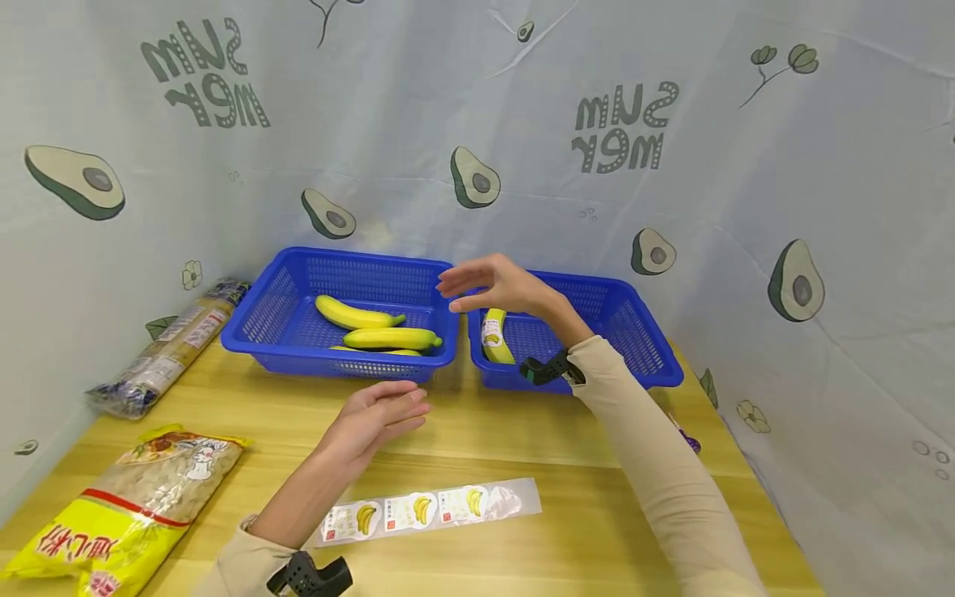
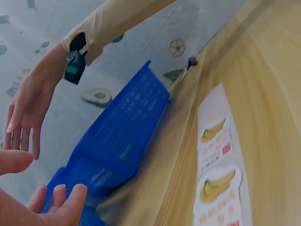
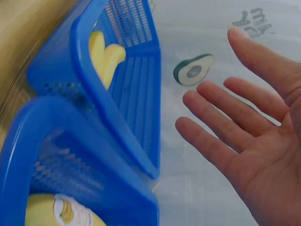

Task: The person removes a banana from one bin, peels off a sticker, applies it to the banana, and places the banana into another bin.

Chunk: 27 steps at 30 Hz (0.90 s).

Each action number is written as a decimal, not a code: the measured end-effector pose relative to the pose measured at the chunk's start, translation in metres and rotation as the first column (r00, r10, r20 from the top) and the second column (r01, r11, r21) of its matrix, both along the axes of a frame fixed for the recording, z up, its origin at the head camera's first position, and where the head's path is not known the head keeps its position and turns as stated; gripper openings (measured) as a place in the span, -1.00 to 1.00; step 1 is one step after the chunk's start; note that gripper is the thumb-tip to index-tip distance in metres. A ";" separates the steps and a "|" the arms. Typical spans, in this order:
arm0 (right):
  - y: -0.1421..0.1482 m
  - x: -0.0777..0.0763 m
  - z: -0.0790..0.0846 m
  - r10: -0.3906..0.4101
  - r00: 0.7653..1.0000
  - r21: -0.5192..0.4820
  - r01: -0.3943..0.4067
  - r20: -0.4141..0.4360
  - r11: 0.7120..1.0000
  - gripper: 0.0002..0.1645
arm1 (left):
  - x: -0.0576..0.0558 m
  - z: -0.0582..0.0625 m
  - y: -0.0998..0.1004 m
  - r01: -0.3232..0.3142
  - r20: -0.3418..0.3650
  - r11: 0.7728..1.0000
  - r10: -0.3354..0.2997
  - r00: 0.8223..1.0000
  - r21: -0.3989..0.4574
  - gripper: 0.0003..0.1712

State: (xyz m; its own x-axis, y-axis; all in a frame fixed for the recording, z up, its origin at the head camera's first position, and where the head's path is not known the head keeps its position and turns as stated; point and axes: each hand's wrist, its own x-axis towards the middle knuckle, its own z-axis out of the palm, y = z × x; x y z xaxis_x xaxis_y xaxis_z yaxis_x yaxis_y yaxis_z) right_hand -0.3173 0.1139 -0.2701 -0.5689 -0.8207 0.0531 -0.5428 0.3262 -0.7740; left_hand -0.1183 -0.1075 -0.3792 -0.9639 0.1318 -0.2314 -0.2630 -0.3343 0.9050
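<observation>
My right hand (image 1: 498, 283) hovers over the inner edges of the two blue baskets, its fingers spread and holding nothing. Beneath it, the right basket (image 1: 634, 332) contains one banana (image 1: 496, 338) with a round banana sticker (image 1: 492, 330) on it. In the left basket (image 1: 261, 332) lie several bananas (image 1: 391, 338) without visible stickers. My left hand (image 1: 376, 416) is in front of the left basket, above the table, with relaxed fingers and nothing in them. Below it a strip of banana stickers (image 1: 418, 512) lies on the table; part of the strip is hidden by my left forearm.
On the left lie a yellow bag (image 1: 127, 518) of food and a long wrapped packet (image 1: 175, 348). A small purple-ended item (image 1: 692, 444) rests near the table's right edge. A printed curtain (image 1: 418, 124) hangs behind the baskets.
</observation>
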 end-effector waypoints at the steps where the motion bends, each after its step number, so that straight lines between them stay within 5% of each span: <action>1: -0.002 0.000 0.000 0.003 1.000 -0.001 -0.003 0.012 1.000 -0.37 | 0.000 -0.001 -0.005 -0.005 -0.002 1.000 0.005 1.000 -0.001 -0.43; 9: -0.031 -0.005 -0.004 0.067 0.996 0.030 -0.069 0.066 0.997 -0.37 | 0.004 -0.002 -0.042 -0.085 0.003 0.995 0.085 0.996 0.061 -0.34; 16: -0.059 -0.014 -0.001 0.108 0.987 0.077 -0.118 0.120 0.990 -0.36 | 0.003 0.006 -0.089 -0.172 0.004 0.975 0.173 0.985 0.144 -0.85; 19: -0.070 -0.019 0.002 0.115 0.984 0.077 -0.126 0.134 0.989 -0.37 | 0.001 0.009 -0.107 -0.236 0.028 0.961 0.235 0.972 0.144 -0.77; 22: -0.080 -0.023 0.002 0.121 0.982 0.074 -0.132 0.145 0.988 -0.37 | -0.001 0.007 -0.121 -0.301 0.071 0.942 0.293 0.953 0.149 -0.58; 27: -0.092 -0.031 -0.001 0.114 0.976 0.072 -0.129 0.184 0.989 -0.35 | -0.003 0.002 -0.142 -0.422 0.176 0.867 0.386 0.905 0.264 -0.65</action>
State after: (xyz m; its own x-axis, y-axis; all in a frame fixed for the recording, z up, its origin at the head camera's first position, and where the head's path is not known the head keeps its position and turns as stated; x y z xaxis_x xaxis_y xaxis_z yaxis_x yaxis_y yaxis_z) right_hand -0.3488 0.0218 -0.2715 -0.4584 -0.8817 -0.1118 -0.4379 0.3336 -0.8348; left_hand -0.1217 -0.2490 -0.3768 -0.9166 -0.1856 -0.3542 -0.1429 -0.6753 0.7236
